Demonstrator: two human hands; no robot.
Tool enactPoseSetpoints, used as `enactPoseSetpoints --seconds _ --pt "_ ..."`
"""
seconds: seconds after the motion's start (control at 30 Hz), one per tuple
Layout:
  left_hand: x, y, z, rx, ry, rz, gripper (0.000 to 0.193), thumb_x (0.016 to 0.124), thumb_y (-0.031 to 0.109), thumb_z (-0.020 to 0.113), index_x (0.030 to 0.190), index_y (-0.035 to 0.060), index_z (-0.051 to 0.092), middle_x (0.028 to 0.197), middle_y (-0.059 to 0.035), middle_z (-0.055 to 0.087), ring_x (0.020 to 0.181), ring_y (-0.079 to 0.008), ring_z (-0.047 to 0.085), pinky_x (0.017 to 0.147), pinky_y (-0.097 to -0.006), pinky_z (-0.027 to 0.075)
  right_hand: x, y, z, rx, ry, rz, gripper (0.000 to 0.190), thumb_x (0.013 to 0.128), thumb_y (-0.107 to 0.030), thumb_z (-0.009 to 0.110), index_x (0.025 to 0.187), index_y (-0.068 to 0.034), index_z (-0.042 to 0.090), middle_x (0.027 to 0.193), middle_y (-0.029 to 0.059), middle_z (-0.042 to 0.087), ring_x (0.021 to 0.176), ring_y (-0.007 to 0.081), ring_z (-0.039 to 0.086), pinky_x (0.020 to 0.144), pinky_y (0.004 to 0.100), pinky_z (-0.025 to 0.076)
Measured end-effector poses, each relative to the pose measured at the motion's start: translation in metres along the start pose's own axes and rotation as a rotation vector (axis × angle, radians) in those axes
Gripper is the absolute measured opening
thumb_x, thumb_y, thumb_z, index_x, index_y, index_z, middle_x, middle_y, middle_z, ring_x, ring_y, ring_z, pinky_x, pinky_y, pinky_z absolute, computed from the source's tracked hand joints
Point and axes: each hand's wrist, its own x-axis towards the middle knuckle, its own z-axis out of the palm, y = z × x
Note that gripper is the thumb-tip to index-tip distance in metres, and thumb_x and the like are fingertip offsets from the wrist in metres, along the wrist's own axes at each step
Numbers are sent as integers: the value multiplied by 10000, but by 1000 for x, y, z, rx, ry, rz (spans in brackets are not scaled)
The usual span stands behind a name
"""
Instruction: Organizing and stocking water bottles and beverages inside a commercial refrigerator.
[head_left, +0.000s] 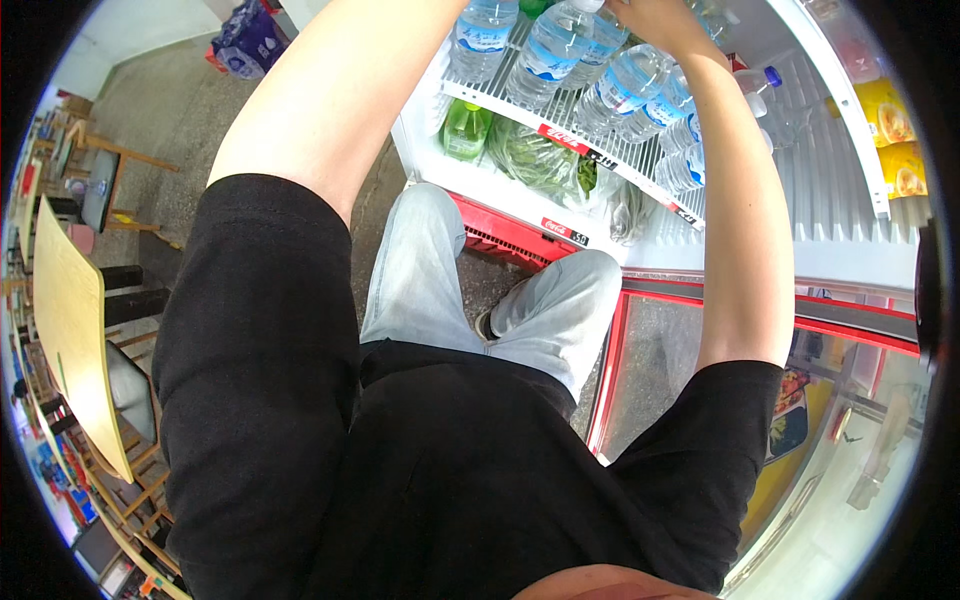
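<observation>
Both forearms reach into a refrigerated display cabinet. My left hand is out of view past the top edge. My right hand (660, 21) is partly cut off by the top edge, above several clear water bottles with blue labels. Its fingers are near the neck of a bottle (604, 41); whether they grip anything is hidden. A larger bottle (551, 54) stands left of it, and another bottle (624, 86) is in front, below my hand. These bottles stand on a white wire shelf (517, 105).
Below the shelf are a green bottle (466, 129) and leafy vegetables in clear plastic (532, 154). The open glass door (652, 367) has a red frame. Yellow packages (889, 112) sit at the far right. Wooden tables (75, 322) and chairs are at left.
</observation>
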Motion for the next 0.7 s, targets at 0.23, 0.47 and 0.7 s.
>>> enactPoseSetpoints --seconds 0.23,0.47,0.7 --pt "-1 2 0 18 -45 -10 899 902 802 336 821 6 747 868 -137 735 866 -284 685 859 -394 507 0 1 1 4 0 3 426 947 -387 554 1153 -19 613 1024 306 678 986 478 651 850 550 513" --pt "-1 -1 2 14 -85 6 886 896 800 364 894 -4 736 865 -137 731 843 -279 684 835 -384 501 1 3 2 -18 16 -10 423 942 -368 557 1129 7 612 989 311 680 965 486 653 840 558 511" --pt "3 -1 3 -1 -113 29 871 903 788 365 929 -4 727 863 -149 727 838 -277 687 818 -385 504 1 7 5 -11 19 -12 421 941 -365 560 1121 12 612 979 315 680 957 488 655 836 556 512"
